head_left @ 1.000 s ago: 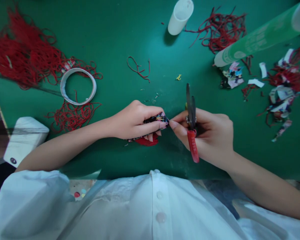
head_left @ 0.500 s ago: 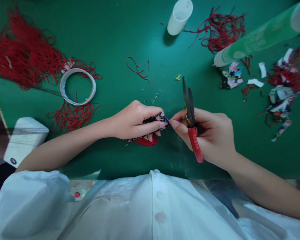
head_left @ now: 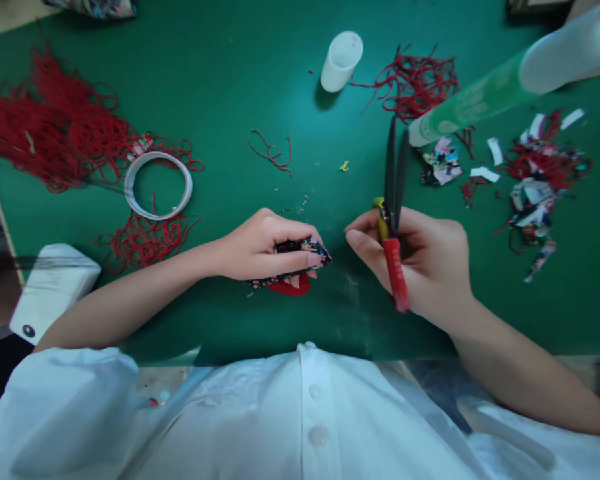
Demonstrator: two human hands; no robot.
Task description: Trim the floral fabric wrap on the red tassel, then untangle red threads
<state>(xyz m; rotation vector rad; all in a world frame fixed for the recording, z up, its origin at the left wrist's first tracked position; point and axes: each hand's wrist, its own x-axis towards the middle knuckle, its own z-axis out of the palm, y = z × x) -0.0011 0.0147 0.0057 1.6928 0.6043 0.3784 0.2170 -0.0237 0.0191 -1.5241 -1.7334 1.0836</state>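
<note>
My left hand [head_left: 265, 250] is closed around a dark flower-patterned piece of fabric [head_left: 315, 247], its pointed end sticking out past the thumb and forefinger. Red material [head_left: 293, 285] shows beneath those fingers, partly hidden by them. To the right, my right hand [head_left: 425, 263] holds red-handled scissors [head_left: 395, 267] in its palm, dark blades pointing away from me and slightly parted. Its thumb and forefinger reach toward the fabric, a short gap away from the tip. Whether a thin thread runs between them I cannot tell.
On the green table [head_left: 205, 87] a big heap of red cord [head_left: 55, 127] and a tape roll [head_left: 130, 190] lie left. Farther off stand a white cup [head_left: 341, 63] and a tall green-and-white tube [head_left: 480, 97]. Fabric scraps [head_left: 535, 200] lie right, a white phone-like object [head_left: 55, 287] lower left.
My right hand has drawn back from the fabric's tip, and the scissors' blades have swung up and to the right. The left hand still grips the fabric; the camera view has shifted a little.
</note>
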